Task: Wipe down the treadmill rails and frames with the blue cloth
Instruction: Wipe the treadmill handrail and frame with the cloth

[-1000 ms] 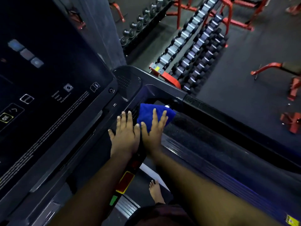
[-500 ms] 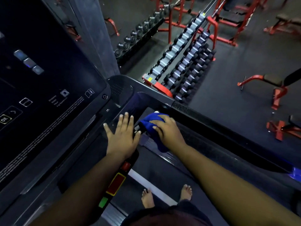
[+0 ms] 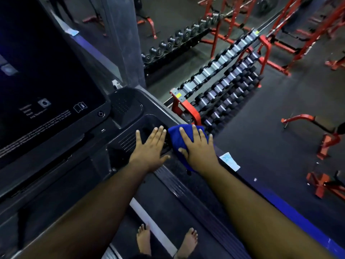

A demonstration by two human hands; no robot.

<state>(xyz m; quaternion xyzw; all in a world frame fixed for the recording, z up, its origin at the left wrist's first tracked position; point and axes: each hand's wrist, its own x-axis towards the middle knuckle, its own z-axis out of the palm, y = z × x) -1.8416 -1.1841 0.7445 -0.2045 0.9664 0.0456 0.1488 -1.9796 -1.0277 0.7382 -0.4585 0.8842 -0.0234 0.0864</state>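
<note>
On treadmill, R-side top corner of console: both hands planted side by side.

R hand: right hand [image 3: 198, 148] lies flat on blue cloth [image 3: 180, 141], fingers straight & spread, palm pressing down; no curl round the cloth, grip loose/open.

L hand: left hand [image 3: 150, 147] flat too, fingers straight, resting on dark console tray [image 3: 128, 139] just L of cloth; holds nothing, grip open. Thumb tip sits close to cloth edge, can't tell if touching.

Cloth: bunched under R palm, at the spot where console corner meets right side rail [image 3: 291, 208]; some hangs down below the wrist on the inner side.

Rail: dark w/ blue-lit outer edge, runs from cloth toward lower R corner of view. White sticker [image 3: 229, 161] on it just past R wrist.

Console: big dark screen [image 3: 41, 94] upper L, small icons & fine print along its lower part; round speaker-type grille [image 3: 123, 105] at its R corner.

Belt: treadmill belt [image 3: 162, 195] below hands, white stripe across; two bare feet [image 3: 143, 238] standing on it at bottom edge.

Bkgd: dumbbell racks [image 3: 222, 86] w/ red frames on gym floor beyond treadmill front; red benches [image 3: 324, 139] off to the R.
</note>
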